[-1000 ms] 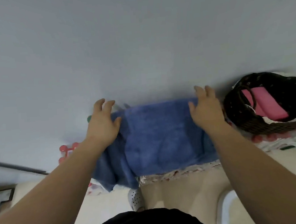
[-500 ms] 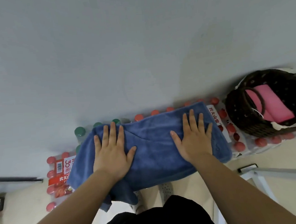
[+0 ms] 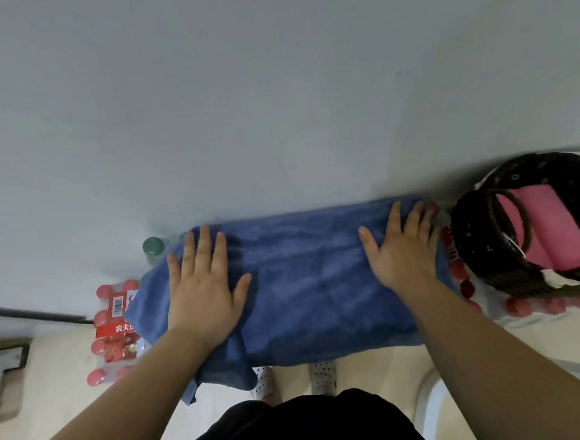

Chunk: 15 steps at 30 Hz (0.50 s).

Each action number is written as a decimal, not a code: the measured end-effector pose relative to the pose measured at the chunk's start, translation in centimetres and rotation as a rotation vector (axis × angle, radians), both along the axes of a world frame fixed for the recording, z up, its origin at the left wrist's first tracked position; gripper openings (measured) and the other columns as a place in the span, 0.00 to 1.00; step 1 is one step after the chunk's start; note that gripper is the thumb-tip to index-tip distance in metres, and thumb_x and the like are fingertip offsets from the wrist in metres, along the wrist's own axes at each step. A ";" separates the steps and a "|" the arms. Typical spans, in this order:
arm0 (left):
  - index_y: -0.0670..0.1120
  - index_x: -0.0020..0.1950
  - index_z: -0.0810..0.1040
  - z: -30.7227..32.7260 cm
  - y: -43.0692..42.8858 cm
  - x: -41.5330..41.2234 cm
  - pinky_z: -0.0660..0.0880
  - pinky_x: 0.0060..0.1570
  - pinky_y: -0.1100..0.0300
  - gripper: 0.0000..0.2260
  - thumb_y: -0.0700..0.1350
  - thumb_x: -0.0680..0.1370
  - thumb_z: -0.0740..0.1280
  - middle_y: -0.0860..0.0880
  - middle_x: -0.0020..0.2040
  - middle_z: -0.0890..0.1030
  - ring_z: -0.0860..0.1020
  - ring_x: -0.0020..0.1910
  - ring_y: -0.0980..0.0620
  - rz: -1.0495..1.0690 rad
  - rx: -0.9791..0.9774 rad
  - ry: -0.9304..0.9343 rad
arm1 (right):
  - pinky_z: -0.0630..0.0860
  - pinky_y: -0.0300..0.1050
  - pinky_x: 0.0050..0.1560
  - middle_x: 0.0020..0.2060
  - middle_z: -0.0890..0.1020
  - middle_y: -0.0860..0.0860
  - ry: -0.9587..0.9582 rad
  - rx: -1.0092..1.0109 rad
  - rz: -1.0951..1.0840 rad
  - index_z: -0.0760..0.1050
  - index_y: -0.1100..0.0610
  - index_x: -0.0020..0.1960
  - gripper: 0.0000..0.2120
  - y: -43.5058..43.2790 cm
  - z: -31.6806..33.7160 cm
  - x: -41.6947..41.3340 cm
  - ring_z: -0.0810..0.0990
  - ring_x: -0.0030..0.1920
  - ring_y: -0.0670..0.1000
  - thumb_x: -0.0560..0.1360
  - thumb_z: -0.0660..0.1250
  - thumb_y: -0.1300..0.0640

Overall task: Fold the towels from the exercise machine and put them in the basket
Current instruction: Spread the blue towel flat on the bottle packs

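Two flat hands, the left hand [image 3: 202,291] and right hand [image 3: 404,249], have slid apart toward the ends of the blue towel [image 3: 314,287], fingers straight, pressing it smooth on the bottle packs [image 3: 117,321]. Its near-left corner hangs loose. Farther right, the basket [image 3: 482,240] holds a pink towel [image 3: 553,229]. Another fold likely follows.

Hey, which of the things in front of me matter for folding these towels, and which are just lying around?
Part of the job: blue towel, with left hand and right hand flat on it; dark woven basket; pink towel inside the basket.

Just lying about: pack of red-capped bottles at the towel's left edge; green-capped bottle near the wall.
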<state>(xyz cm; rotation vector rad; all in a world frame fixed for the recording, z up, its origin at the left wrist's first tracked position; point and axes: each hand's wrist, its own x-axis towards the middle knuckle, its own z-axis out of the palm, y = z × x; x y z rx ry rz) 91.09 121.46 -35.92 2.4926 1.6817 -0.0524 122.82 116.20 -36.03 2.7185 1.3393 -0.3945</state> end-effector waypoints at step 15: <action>0.42 0.75 0.65 1.0 -5.3 -4.1 0.60 0.73 0.41 0.28 0.56 0.80 0.61 0.38 0.73 0.68 0.64 0.72 0.36 0.793 0.035 -0.282 | 0.32 0.72 0.72 0.79 0.36 0.59 0.005 0.000 0.567 0.37 0.47 0.81 0.40 -1.1 -0.4 -6.9 0.33 0.78 0.65 0.74 0.34 0.27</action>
